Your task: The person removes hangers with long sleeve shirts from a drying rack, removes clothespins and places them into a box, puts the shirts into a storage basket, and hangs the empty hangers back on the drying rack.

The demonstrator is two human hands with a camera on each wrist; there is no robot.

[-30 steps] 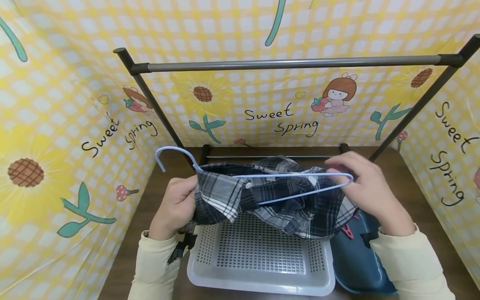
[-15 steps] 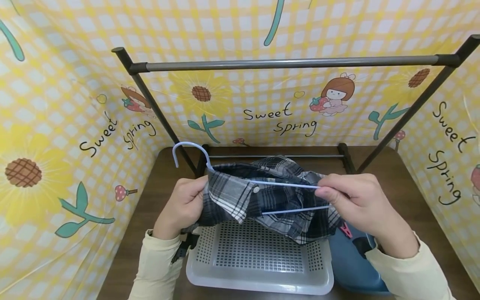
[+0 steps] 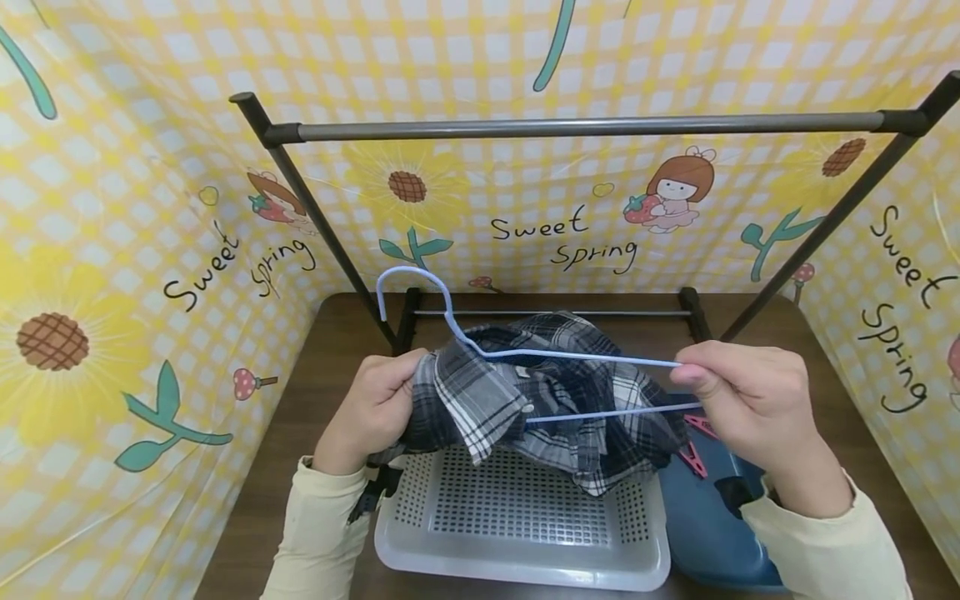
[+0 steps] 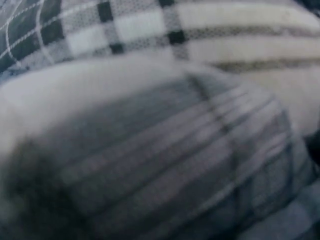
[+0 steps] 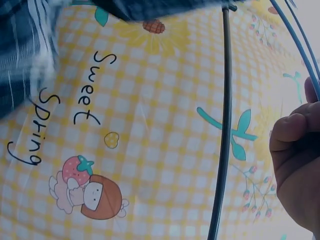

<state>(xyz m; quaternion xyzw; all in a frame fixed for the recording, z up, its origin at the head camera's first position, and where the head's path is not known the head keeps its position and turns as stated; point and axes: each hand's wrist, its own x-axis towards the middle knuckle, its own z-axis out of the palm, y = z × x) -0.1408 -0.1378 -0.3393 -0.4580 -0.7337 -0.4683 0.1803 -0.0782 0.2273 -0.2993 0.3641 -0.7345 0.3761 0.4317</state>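
In the head view, a black, grey and white plaid shirt (image 3: 480, 392) hangs bunched over a basket. My left hand (image 3: 375, 408) grips its collar and shoulder side, with the fingertips hidden by cloth. A light blue hanger (image 3: 585, 357) runs through the neck opening, its hook standing up at the left. My right hand (image 3: 757, 404) pinches the hanger's right end between thumb and fingers, outside the shirt. Blurred plaid cloth (image 4: 175, 160) fills the left wrist view. On the right wrist view's edge, the curled right hand (image 5: 297, 165) holds the hanger (image 5: 300, 42).
Below the shirt stands a white perforated basket (image 3: 525, 575). To its right is a dark blue container (image 3: 720, 542) with pink clothespins (image 3: 693, 458). A rack with a grey rail (image 3: 585, 127) rises behind, on the brown table (image 3: 300, 400), with patterned cloth walls around.
My right hand, loose beside the hanger's end a second ago, has closed on it. The hanger has slid right through the neck opening, its hook moving right. My left hand has shifted slightly right.
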